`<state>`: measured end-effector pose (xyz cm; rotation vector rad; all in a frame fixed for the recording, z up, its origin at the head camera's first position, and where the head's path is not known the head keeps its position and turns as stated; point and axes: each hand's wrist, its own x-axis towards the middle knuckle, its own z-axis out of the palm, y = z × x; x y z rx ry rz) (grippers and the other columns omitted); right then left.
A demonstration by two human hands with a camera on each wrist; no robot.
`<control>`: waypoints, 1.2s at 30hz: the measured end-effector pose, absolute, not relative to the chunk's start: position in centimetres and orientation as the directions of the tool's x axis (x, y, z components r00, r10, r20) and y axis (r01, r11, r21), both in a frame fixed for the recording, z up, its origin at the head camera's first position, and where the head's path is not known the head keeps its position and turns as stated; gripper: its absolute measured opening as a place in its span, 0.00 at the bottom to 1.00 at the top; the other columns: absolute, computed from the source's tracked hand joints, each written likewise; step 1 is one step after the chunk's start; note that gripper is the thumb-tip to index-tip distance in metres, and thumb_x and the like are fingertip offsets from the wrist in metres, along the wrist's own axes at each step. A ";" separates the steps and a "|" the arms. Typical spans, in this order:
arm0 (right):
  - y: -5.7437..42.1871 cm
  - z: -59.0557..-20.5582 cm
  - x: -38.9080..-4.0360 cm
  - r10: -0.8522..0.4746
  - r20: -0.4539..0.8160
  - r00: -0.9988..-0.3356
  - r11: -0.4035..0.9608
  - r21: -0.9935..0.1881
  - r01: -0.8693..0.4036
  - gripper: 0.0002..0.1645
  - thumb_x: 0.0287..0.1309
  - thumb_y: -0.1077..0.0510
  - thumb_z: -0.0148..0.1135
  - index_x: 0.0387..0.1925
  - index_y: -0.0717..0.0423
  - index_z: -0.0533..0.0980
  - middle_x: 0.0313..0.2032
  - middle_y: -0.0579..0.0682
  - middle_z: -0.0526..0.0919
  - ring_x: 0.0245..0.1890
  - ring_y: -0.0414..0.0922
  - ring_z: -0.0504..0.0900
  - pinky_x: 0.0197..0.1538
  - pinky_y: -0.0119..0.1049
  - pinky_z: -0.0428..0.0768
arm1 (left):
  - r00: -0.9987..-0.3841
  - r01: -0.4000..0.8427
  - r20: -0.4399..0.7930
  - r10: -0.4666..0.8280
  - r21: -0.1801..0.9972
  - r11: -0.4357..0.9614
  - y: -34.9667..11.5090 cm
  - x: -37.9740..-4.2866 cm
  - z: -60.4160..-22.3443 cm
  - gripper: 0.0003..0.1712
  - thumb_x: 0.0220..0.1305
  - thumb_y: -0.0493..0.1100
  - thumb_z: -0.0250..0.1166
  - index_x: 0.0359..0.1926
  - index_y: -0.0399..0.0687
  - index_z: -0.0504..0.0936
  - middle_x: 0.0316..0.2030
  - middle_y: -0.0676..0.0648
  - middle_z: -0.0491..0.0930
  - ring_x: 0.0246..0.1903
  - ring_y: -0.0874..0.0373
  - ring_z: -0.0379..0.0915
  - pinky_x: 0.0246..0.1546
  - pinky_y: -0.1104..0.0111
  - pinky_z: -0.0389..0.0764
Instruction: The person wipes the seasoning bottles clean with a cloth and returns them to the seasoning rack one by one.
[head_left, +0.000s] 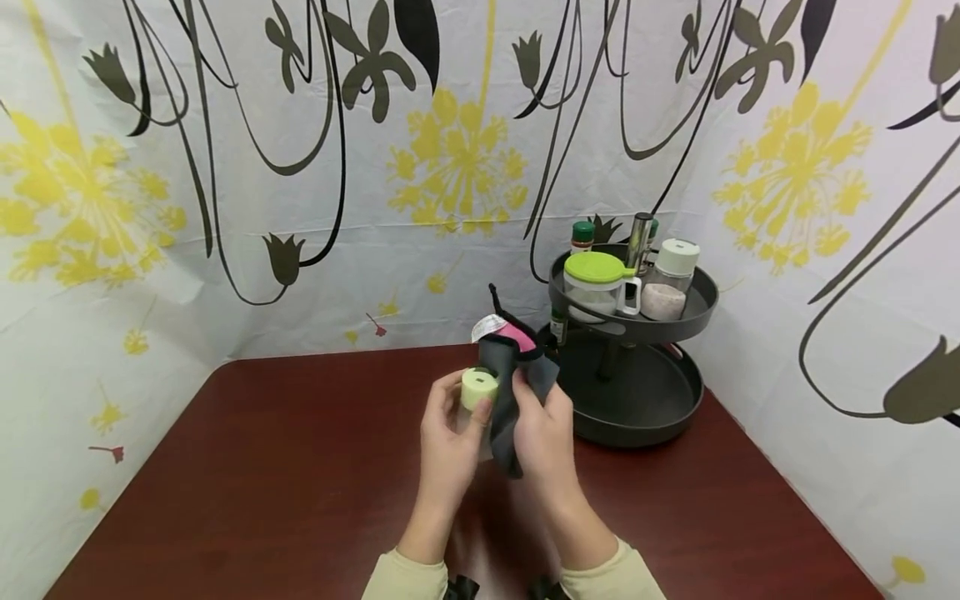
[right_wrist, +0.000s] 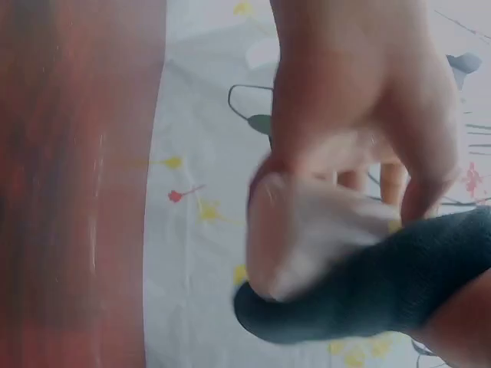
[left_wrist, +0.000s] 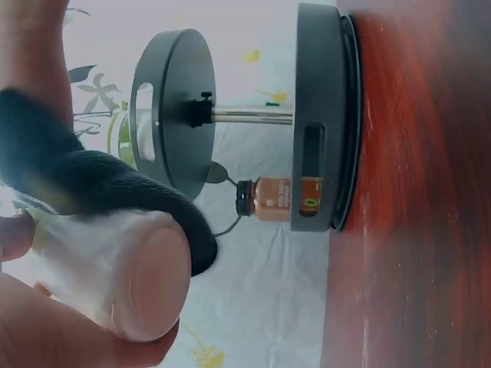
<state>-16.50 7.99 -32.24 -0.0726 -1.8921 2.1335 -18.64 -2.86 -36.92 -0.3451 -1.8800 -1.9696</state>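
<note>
My left hand (head_left: 442, 446) grips a small clear jar (left_wrist: 115, 268) with pale contents and a pale green cap (head_left: 478, 388), held up over the table. A dark grey cloth (head_left: 504, 400) is bunched in my right hand (head_left: 547, 433), thumb and fingers pinching it. In both wrist views the cloth lies along the jar's side. At the cloth's top show a pink patch (head_left: 517, 336), a white tag (head_left: 489, 326) and a black cord. The jar's base (right_wrist: 270, 238) faces the camera in the right wrist view.
A dark two-tier round rack (head_left: 622, 392) stands at the table's back right. On its upper tier are a lime-lidded jar (head_left: 596, 283), a white-capped jar (head_left: 670, 283) and other bottles. A black-capped spice bottle (left_wrist: 272, 199) stands on the lower tier. Patterned sheets hang behind the table (head_left: 300, 467).
</note>
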 end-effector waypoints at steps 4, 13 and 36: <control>7.3 -32.9 -15.8 0.249 0.180 -0.952 -0.091 -0.974 -0.207 0.24 0.71 0.49 0.53 0.65 0.49 0.70 0.61 0.47 0.77 0.60 0.43 0.77 0.64 0.44 0.73 | -0.881 0.461 0.452 -0.137 0.887 -0.035 -3.0 -18.5 -36.2 0.25 0.63 0.45 0.68 0.61 0.54 0.72 0.56 0.48 0.78 0.58 0.59 0.74 0.63 0.65 0.72; 7.8 -34.6 -16.7 0.227 0.094 -0.969 0.033 -0.995 -0.089 0.21 0.71 0.52 0.53 0.60 0.53 0.75 0.54 0.53 0.82 0.51 0.44 0.79 0.58 0.41 0.74 | -0.865 0.487 0.472 -0.168 0.872 -0.057 -3.6 -18.8 -35.0 0.27 0.63 0.43 0.68 0.61 0.54 0.72 0.56 0.49 0.78 0.58 0.59 0.74 0.65 0.62 0.70; 9.2 -33.6 -17.2 0.165 0.142 -0.976 0.035 -0.990 -0.138 0.24 0.71 0.46 0.52 0.63 0.50 0.73 0.57 0.51 0.79 0.54 0.44 0.78 0.58 0.40 0.76 | -0.880 0.464 0.452 -0.147 0.884 -0.057 -3.0 -19.0 -35.1 0.26 0.61 0.46 0.70 0.59 0.56 0.74 0.55 0.51 0.78 0.57 0.59 0.75 0.63 0.59 0.72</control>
